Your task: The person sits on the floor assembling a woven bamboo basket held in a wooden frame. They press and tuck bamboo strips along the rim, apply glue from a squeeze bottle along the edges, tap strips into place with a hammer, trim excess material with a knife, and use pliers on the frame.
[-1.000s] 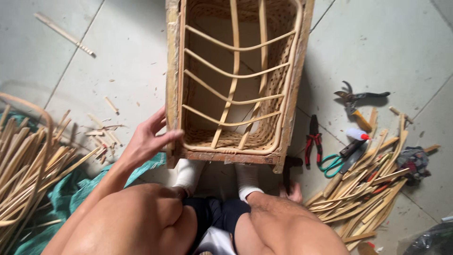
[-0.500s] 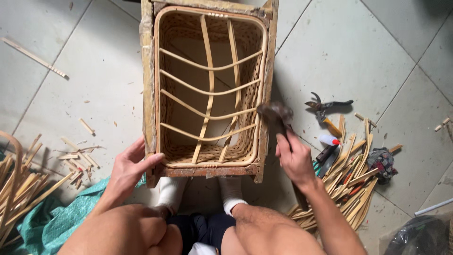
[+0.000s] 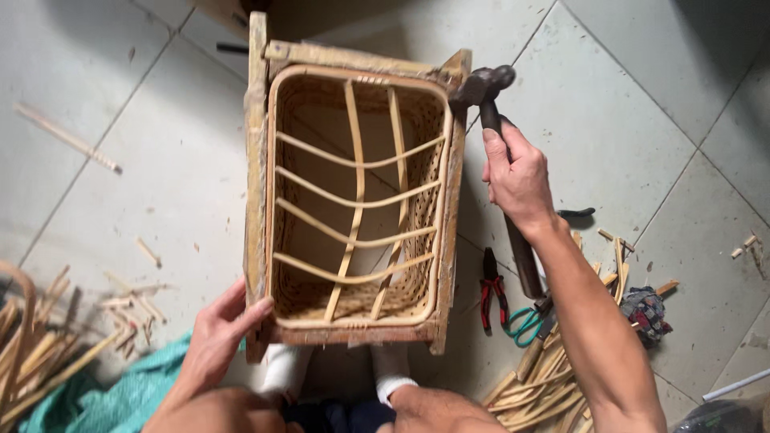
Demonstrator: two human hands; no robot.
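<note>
far left floor: pale grey tiles, open room in the upper left; one loose stick (image 3: 70,139) lies there alone, well apart from everything else.
lower left edge: pile of cane strips (image 3: 36,353) and short offcuts, with a teal cloth (image 3: 120,397) beside it running off the bottom edge. Little free room here.
left hand (image 3: 216,337): lower left of centre, fingers curled round the near left corner of the basket frame, thumb lying on the top rail. Gripping, not spread.
basket (image 3: 353,200): centre of frame, rectangular, woven cane walls set in a rough wooden frame (image 3: 255,160). Open mouth faces the camera; curved cane ribs cross inside, two lengthwise, four crosswise. Near end rests against the person's white-socked feet (image 3: 281,369). Frame wood is worn and chipped.
right hand (image 3: 517,176): right of centre, closed tight round the hammer handle, thumb along the shaft.
hammer (image 3: 481,84): dark head at the far right corner of the frame, touching it or just beside it, cannot tell which. Handle runs down past the wrist.
right floor: red-handled pliers (image 3: 491,293) and green-handled scissors (image 3: 525,325) just beside the basket's right side; more cane strips (image 3: 553,377) lower right; small dark cloth bundle (image 3: 646,309) near them.
upper right: bare tile, open room.
</note>
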